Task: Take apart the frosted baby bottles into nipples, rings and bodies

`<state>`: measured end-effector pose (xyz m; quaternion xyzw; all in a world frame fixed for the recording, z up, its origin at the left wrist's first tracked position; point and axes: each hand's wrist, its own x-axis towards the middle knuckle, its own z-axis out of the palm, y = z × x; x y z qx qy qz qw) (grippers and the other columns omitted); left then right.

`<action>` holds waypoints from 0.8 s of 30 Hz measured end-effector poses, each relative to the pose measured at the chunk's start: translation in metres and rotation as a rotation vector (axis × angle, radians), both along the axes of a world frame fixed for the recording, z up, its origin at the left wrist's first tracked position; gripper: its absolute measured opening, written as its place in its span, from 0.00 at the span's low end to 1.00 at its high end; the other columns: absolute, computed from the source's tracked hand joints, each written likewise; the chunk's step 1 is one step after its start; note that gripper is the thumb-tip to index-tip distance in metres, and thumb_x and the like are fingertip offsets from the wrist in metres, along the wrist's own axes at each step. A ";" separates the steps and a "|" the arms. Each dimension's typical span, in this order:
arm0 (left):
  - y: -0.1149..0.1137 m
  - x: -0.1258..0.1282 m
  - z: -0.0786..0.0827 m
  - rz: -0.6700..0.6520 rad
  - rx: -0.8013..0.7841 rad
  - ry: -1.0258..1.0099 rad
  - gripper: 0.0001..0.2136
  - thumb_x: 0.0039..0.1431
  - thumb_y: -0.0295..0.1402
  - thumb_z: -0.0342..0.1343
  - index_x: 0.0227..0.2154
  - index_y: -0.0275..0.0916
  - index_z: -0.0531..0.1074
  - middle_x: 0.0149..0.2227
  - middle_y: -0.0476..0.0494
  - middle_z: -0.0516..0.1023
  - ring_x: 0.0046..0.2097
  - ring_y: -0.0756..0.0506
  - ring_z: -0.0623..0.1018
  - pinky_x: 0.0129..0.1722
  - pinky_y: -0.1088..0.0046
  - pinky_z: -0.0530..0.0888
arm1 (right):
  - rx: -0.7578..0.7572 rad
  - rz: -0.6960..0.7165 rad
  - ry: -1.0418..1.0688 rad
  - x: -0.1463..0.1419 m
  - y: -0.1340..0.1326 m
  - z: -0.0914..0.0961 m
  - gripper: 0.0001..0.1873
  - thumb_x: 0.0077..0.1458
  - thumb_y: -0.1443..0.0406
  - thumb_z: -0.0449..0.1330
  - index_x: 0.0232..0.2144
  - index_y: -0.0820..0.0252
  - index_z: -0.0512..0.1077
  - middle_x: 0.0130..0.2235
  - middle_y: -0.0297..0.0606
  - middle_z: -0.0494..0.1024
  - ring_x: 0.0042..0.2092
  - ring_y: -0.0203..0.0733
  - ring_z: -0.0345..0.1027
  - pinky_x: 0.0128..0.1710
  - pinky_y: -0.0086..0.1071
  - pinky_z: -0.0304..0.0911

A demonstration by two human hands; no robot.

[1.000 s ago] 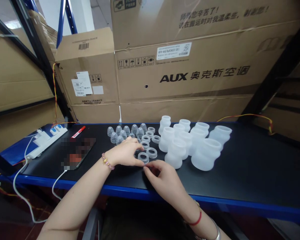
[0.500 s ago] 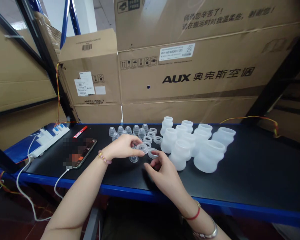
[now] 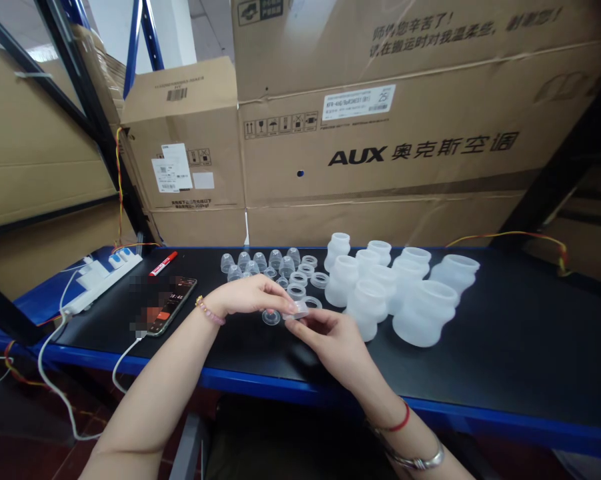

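Between my two hands is a translucent plastic ring [image 3: 298, 309], held just above the black tabletop. My left hand [image 3: 253, 295] pinches it from the left and above. The fingers of my right hand [image 3: 336, 341] close on its near right edge, partly covering it. Close below my left hand, one clear dome-shaped piece with a wide flange [image 3: 271, 318] sits on the table. Several more loose rings [image 3: 319, 280] lie just beyond my hands. Behind my left hand stand several clear bottle-nipple-like domes [image 3: 275, 259], some partly hidden.
Several frosted, waisted bottles [image 3: 424, 315] stand open-topped right of the rings. A phone [image 3: 173, 308] with a white cable, a red marker [image 3: 163, 263] and a power strip [image 3: 103, 283] are on the left. Large cardboard [image 3: 380, 193] walls the back of the table [image 3: 510, 347].
My left hand has brought the ring slightly right and down. My right hand has moved in from beside it, and its fingers now close on the ring too.
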<state>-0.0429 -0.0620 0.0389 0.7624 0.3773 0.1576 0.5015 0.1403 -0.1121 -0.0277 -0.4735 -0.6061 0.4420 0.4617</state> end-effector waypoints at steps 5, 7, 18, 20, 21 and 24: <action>-0.005 0.000 0.004 0.007 -0.063 -0.050 0.16 0.53 0.45 0.63 0.33 0.36 0.82 0.30 0.45 0.79 0.28 0.53 0.68 0.30 0.77 0.66 | -0.013 -0.097 0.041 0.000 -0.003 0.003 0.20 0.46 0.52 0.63 0.28 0.63 0.83 0.29 0.43 0.82 0.31 0.43 0.70 0.33 0.34 0.65; -0.004 0.001 0.002 0.009 -0.101 -0.061 0.16 0.53 0.45 0.63 0.33 0.35 0.82 0.31 0.44 0.79 0.28 0.54 0.68 0.30 0.77 0.66 | -0.033 -0.125 0.031 0.000 -0.002 0.003 0.20 0.45 0.52 0.62 0.26 0.64 0.82 0.27 0.44 0.81 0.29 0.42 0.69 0.31 0.34 0.64; 0.003 -0.012 -0.003 0.149 0.265 0.175 0.23 0.52 0.43 0.63 0.48 0.35 0.76 0.41 0.42 0.79 0.35 0.49 0.74 0.35 0.74 0.69 | -0.129 -0.282 -0.002 0.002 -0.002 0.006 0.22 0.40 0.51 0.64 0.10 0.61 0.67 0.12 0.29 0.59 0.18 0.29 0.46 0.19 0.29 0.45; 0.003 -0.015 -0.005 0.151 0.393 0.327 0.23 0.47 0.39 0.66 0.47 0.37 0.76 0.42 0.42 0.79 0.38 0.47 0.75 0.37 0.73 0.69 | -0.141 -0.287 0.003 0.000 -0.002 0.009 0.19 0.39 0.54 0.63 0.11 0.62 0.68 0.12 0.28 0.57 0.18 0.29 0.45 0.19 0.29 0.44; 0.004 -0.015 -0.006 0.128 0.419 0.400 0.22 0.46 0.37 0.67 0.45 0.37 0.77 0.42 0.43 0.79 0.38 0.47 0.75 0.37 0.73 0.69 | -0.153 -0.290 -0.002 -0.001 -0.003 0.010 0.17 0.39 0.56 0.63 0.11 0.62 0.68 0.12 0.28 0.56 0.19 0.29 0.45 0.19 0.29 0.43; 0.004 -0.010 -0.012 0.084 0.433 0.530 0.15 0.46 0.33 0.66 0.39 0.39 0.79 0.37 0.45 0.79 0.37 0.46 0.76 0.36 0.73 0.69 | -0.168 -0.327 -0.038 -0.003 -0.004 0.012 0.14 0.39 0.59 0.60 0.11 0.62 0.67 0.13 0.28 0.55 0.19 0.30 0.45 0.20 0.29 0.43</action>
